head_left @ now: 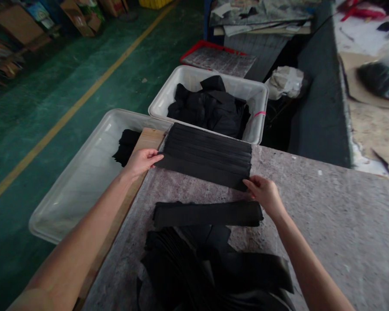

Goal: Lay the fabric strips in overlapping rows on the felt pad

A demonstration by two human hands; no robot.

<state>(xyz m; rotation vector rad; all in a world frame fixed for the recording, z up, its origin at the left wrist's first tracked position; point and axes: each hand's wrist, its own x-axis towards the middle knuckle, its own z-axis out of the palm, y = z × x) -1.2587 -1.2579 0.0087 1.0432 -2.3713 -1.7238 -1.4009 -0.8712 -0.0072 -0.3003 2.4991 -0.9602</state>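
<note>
A black strip [197,170] of thin, flat material lies along the near edge of an overlapping row of black strips [210,144] at the table's far left corner. My left hand [145,160] pinches the strip's left end between thumb and fingers. At its right end, my right hand [262,190] pinches the corner. Nearer to me lies a neat stack of black strips [207,214]. Closer still is a loose, tangled heap of black strips [188,268], partly curled and cut off by the frame's bottom edge.
Beyond the speckled table [330,224] stands a white tub [158,97] full of black pieces. Another white tub [81,190], left of the table, has a few black pieces and a wooden board [149,140] by it. A grey panel [320,95] rises at the back right.
</note>
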